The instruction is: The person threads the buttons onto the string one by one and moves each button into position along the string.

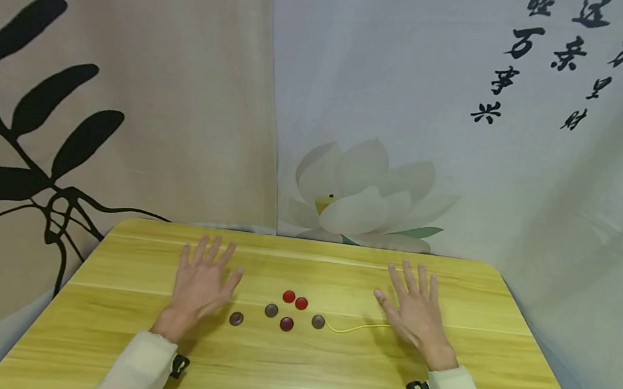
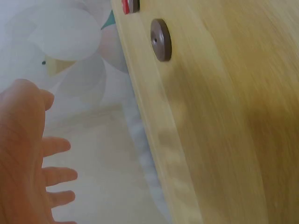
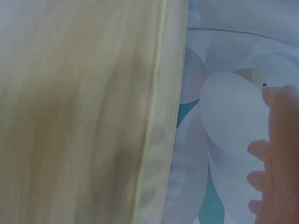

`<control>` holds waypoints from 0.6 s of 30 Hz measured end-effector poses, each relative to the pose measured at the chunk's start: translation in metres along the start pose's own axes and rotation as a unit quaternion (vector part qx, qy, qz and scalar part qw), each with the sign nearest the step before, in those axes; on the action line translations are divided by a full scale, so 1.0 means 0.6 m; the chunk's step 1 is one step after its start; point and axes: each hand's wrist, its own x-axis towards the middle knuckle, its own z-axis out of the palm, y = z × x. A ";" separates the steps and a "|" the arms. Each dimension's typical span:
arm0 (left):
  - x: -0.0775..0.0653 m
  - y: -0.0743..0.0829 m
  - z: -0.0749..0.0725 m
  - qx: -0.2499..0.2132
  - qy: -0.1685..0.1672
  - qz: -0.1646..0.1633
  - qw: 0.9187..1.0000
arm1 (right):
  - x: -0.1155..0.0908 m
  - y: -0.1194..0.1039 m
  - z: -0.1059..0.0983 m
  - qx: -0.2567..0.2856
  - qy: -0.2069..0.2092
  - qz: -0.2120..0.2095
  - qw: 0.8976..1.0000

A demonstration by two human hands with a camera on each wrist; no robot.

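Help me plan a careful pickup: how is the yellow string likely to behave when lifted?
The yellow string will probably be floppy, since it lies in a slack curve on the table. It looks thin, so likely light. Lifting it may drag the brown disc at one end, though whether they are attached is unclear.

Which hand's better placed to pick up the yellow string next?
Right, probably. The yellow string runs towards the right hand, which looks open and empty; the left hand is farther away, across the discs.
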 end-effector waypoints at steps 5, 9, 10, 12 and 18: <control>0.008 0.018 0.004 -0.016 -0.007 0.008 1.000 | 0.004 -0.006 0.008 0.032 -0.009 -0.017 0.999; 0.014 0.039 0.006 -0.040 -0.006 0.024 0.999 | 0.003 -0.015 0.015 0.071 -0.016 -0.032 0.997; 0.016 0.045 0.007 -0.046 -0.007 0.028 0.999 | 0.002 -0.018 0.017 0.081 -0.017 -0.036 0.996; 0.019 0.055 0.009 -0.058 -0.009 0.036 0.998 | 0.000 -0.024 0.020 0.101 -0.026 -0.036 0.994; 0.024 0.077 0.016 -0.089 -0.036 0.049 0.994 | 0.002 -0.042 0.032 0.136 -0.053 -0.039 0.988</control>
